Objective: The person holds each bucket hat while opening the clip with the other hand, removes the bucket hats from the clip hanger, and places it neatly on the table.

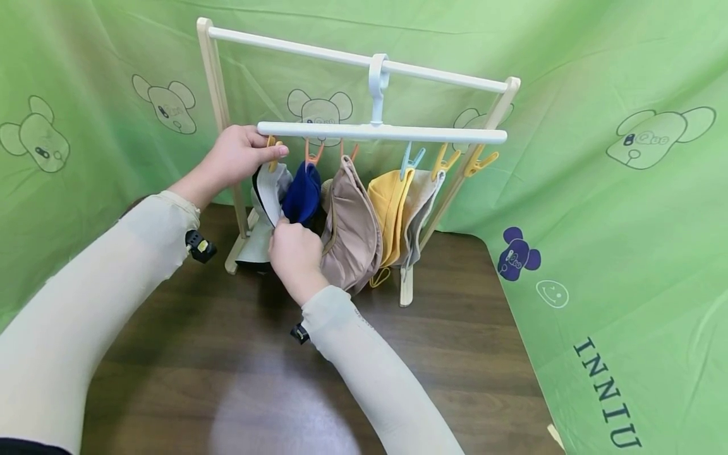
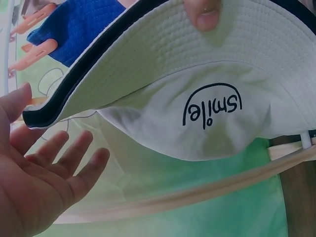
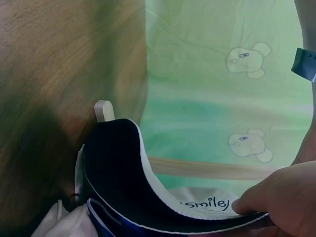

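A white bucket hat [image 1: 270, 191] with a dark lining hangs at the left end of the white hanger [image 1: 335, 131]. It shows "smile" lettering in the left wrist view. My left hand [image 1: 241, 153] pinches the yellow clothespin [image 1: 272, 163] above it between thumb and forefinger, the other fingers loosely spread. Lower down, my right hand [image 1: 297, 256] grips the brim, its thumb [image 3: 252, 197] lying on the white side. Beside the hat hang a blue hat [image 1: 303, 194], a taupe hat [image 1: 352, 230], a yellow hat [image 1: 390, 205] and a grey-beige hat [image 1: 421, 202].
The hanger hooks over the white rail [image 1: 318, 53] of a small wooden-legged rack [image 1: 215, 82]. A spare yellow clothespin [image 1: 480, 163] dangles at the hanger's right end. Green printed fabric [image 1: 574, 208] surrounds the brown wood-grain surface [image 1: 455, 354].
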Motion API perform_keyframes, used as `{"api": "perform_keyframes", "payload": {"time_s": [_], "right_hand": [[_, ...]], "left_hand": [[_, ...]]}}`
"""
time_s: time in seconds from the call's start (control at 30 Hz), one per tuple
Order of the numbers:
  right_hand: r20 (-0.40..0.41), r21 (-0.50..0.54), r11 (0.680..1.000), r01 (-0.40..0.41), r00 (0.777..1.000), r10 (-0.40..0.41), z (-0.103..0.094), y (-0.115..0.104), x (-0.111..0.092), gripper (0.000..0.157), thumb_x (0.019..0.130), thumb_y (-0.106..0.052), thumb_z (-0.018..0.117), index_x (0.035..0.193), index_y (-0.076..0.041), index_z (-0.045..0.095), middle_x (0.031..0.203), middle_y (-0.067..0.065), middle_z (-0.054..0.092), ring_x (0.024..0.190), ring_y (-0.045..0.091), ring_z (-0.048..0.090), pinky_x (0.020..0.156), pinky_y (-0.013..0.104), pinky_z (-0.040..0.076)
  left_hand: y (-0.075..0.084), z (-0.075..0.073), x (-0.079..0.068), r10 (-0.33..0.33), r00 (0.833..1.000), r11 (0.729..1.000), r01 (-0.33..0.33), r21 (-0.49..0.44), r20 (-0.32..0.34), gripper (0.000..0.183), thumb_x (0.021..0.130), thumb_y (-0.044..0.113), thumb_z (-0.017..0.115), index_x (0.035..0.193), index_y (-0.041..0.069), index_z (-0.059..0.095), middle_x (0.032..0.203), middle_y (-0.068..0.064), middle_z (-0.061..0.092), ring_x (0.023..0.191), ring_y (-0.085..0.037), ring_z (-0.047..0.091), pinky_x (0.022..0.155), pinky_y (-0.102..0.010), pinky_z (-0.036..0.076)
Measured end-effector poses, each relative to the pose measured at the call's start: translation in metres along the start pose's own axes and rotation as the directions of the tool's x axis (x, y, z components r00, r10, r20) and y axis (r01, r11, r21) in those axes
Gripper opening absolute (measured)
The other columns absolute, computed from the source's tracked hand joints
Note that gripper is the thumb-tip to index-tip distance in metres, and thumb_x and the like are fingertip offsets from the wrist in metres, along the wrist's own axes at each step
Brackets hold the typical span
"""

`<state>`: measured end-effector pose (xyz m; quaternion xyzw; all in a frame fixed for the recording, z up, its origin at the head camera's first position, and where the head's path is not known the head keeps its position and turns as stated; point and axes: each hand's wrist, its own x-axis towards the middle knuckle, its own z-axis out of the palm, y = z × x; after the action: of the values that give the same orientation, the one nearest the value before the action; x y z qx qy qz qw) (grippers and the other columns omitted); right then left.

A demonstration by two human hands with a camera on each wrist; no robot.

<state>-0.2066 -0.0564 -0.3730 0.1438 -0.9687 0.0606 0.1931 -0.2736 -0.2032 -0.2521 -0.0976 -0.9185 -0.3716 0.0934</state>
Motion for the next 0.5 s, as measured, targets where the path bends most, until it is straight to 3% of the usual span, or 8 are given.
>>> {"api": "perform_keyframes", "payload": {"time_s": [0.2,0.5], "right_hand": [[0.008,-0.008,1.0,0.005,1.0,-0.005,-0.0002,0.0002,0.0007,0.019,0.1,-0.032,0.061,0.091,-0.016,0.066,0.077,0.005,0.074,0.065,0.022,0.071,0.047,0.038,0.053],[-0.005,0.012,1.0,0.013,1.0,-0.013,0.0019,0.0012,-0.0011,0.017,0.101,-0.029,0.06,0.094,-0.015,0.067,0.075,0.006,0.075,0.065,0.023,0.072,0.049,0.038,0.053]], "left_hand": [[0.0026,-0.0012,0.0014,-0.02,1.0,1.0,0.02,-0.015,0.001,0.062,0.098,0.048,0.067,0.052,0.008,0.053,0.098,-0.011,0.052,0.09,-0.024,0.044,0.07,-0.034,0.034],[0.0038,-0.0026,0.0014,-0.017,1.0,1.0,0.017,-0.02,-0.005,0.064,0.099,0.045,0.066,0.051,0.009,0.046,0.104,-0.012,0.054,0.093,-0.024,0.045,0.074,-0.035,0.036]]}}
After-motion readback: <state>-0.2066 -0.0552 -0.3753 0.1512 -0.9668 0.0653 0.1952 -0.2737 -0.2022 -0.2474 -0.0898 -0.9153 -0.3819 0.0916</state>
